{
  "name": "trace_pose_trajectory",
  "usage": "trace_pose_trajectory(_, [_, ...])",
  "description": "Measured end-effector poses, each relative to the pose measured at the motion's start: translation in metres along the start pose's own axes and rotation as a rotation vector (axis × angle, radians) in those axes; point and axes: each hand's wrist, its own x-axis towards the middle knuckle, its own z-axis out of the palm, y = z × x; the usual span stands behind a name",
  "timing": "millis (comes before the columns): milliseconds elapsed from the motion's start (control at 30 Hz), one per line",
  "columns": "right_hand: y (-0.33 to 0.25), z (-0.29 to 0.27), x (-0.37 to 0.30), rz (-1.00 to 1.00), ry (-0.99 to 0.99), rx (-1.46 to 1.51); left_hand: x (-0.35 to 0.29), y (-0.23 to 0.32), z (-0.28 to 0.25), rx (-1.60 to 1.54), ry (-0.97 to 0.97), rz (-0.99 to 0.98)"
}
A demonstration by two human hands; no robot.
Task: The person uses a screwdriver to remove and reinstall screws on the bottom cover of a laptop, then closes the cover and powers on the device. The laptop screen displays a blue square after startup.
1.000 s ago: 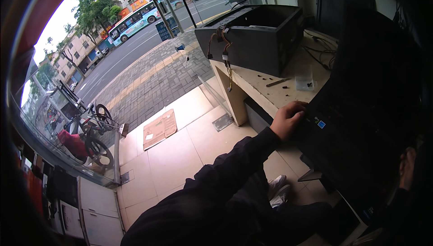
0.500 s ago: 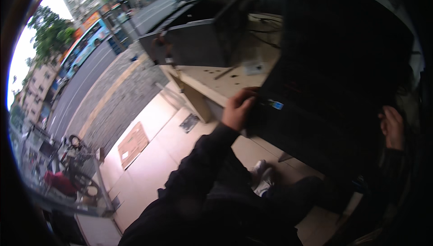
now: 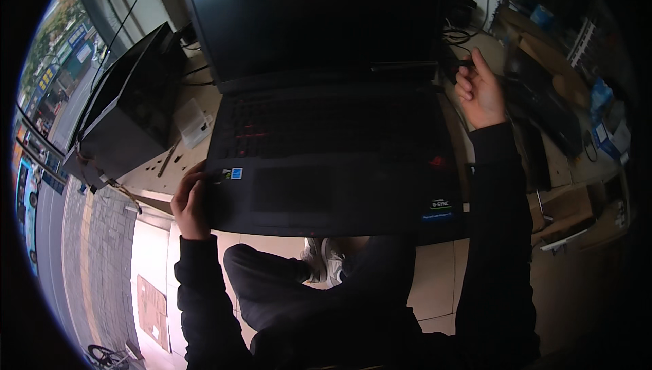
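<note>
On surface (image 3: 151, 180): laptop (image 3: 326, 108) lying open.
Left hand (image 3: 192, 204) grasping it; right hand (image 3: 482, 95), grip unclear; likely heavy, hold by base (image 3: 380, 193).

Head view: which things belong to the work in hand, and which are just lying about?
In the work:
- Open laptop, left hand gripping its left edge
- Right hand by its right side; whether it holds anything is unclear

Seemingly just lying about:
- Desktop computer case
- Clear plastic box
- Flattened cardboard on the floor
</note>
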Motion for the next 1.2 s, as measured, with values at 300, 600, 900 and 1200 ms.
trace_pose_trajectory(300, [0.0034,-0.004,0.0018,0.022,0.217,-0.045,0.0013,-0.0053,-0.0016,-0.107,-0.026,-0.017])
trace_pose_trajectory(600, [0.0049,-0.0048,0.0034,-0.013,0.268,-0.177,0.003,-0.0055,-0.0008,-0.124,-0.027,0.016])
trace_pose_trajectory(900, [0.0038,-0.0036,0.0016,-0.029,0.246,-0.21,0.0023,-0.0069,-0.0012,-0.152,-0.029,0.009])
trace_pose_trajectory(1200, [0.0014,-0.0005,-0.001,-0.002,0.228,-0.234,0.0032,-0.0078,0.0008,-0.178,-0.04,0.001])
